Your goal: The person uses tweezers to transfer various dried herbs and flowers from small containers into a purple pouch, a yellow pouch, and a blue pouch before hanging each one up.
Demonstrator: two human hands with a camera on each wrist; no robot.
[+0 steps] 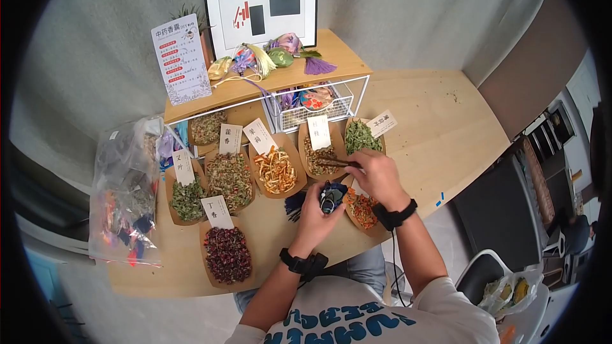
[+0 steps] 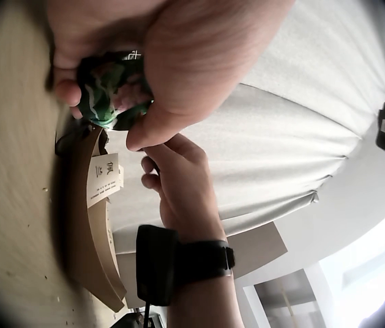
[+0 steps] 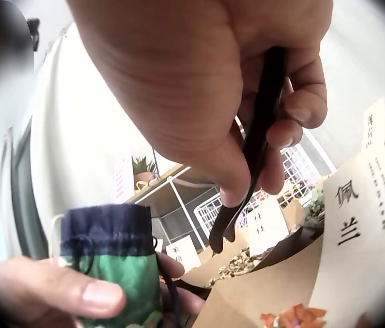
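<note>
My left hand [image 1: 314, 222] grips a small drawstring pouch [image 3: 120, 270], green below with a navy gathered top, its mouth facing up. A dark cord hangs at the pouch's side. In the left wrist view, the pouch [image 2: 114, 92] shows a dark green pattern between thumb and fingers. Pinched in my right hand [image 1: 380, 179] is a pair of dark tongs [image 3: 260, 137]. In the head view the tongs' tips overlap the paper tray of brown chopped herbs [image 1: 319, 153]. Below my right wrist sits a tray of orange-red petals [image 1: 363, 210], partly hidden by the arm.
Several paper trays with labels surround my hands, including dark red buds [image 1: 227, 255], yellow-orange flowers [image 1: 276, 172] and green leaves [image 1: 363, 137]. A wooden shelf [image 1: 347, 67] with a wire basket [image 1: 312, 116] stands behind. A plastic bag [image 1: 124, 197] lies at the left edge.
</note>
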